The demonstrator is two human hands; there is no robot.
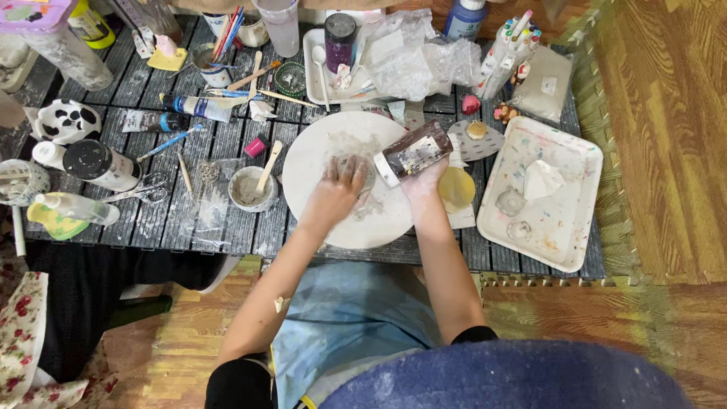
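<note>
A round white board (pixel 318 155) smeared with grey paste lies on the dark slatted table (pixel 163 220). My left hand (pixel 339 191) presses flat on a small round piece on the board, fingers together. My right hand (pixel 425 182) holds a clear bottle (pixel 415 152) of dark brown contents with a white cap, tipped on its side over the board, cap pointing toward my left hand. A yellow disc (pixel 457 189) lies just right of my right hand.
A small bowl of grey paste with a wooden stick (pixel 252 189) stands left of the board. A white paint-stained tray (pixel 539 193) with crumpled tissue is at the right. Bottles, brushes, scissors (pixel 148 187), cups and plastic bags crowd the left and back of the table.
</note>
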